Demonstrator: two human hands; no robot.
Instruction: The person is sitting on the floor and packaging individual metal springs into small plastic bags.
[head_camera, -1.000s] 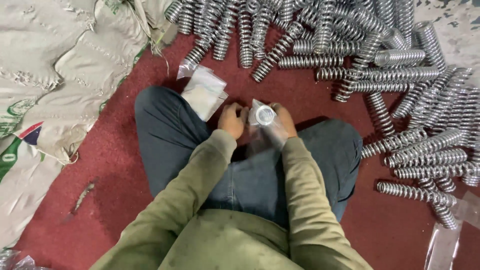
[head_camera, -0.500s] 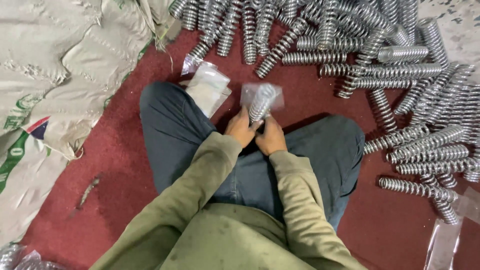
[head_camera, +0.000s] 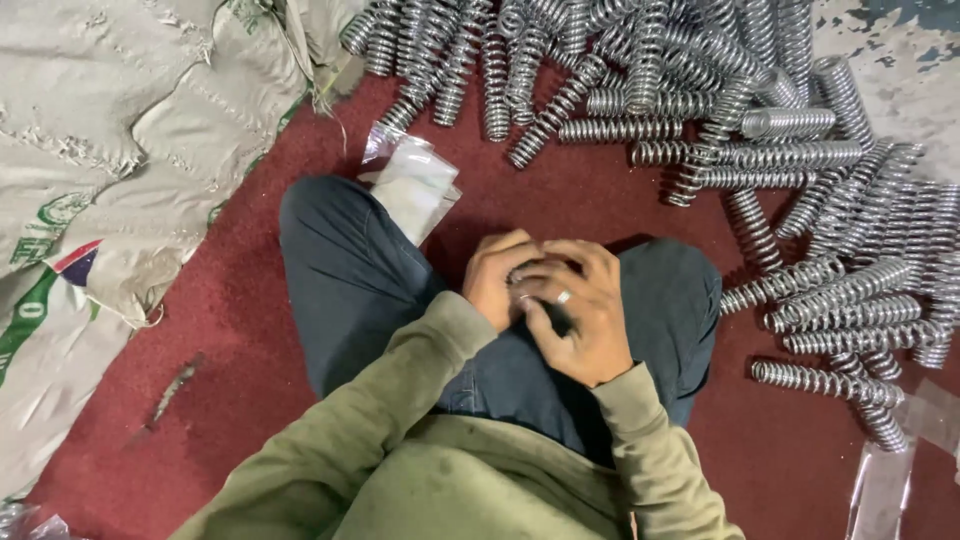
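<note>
I sit cross-legged on a red floor (head_camera: 250, 330) in dark trousers and an olive sleeve. My left hand (head_camera: 497, 278) and my right hand (head_camera: 583, 322) are pressed together over my lap. Both close around a metal coil spring (head_camera: 523, 274), of which only a small dark piece shows between the fingers. My right hand lies on top and covers most of it. There is a ring on one right finger.
A big pile of shiny coil springs (head_camera: 640, 70) spreads across the top and down the right side (head_camera: 850, 300). A stack of clear plastic bags (head_camera: 415, 185) lies by my left knee. Woven sacks (head_camera: 120, 140) cover the left. More clear plastic (head_camera: 885, 480) lies at bottom right.
The bagged spring was held up ahead of my knees; both hands have pulled it back and down onto my lap, and my right hand has folded over it.
</note>
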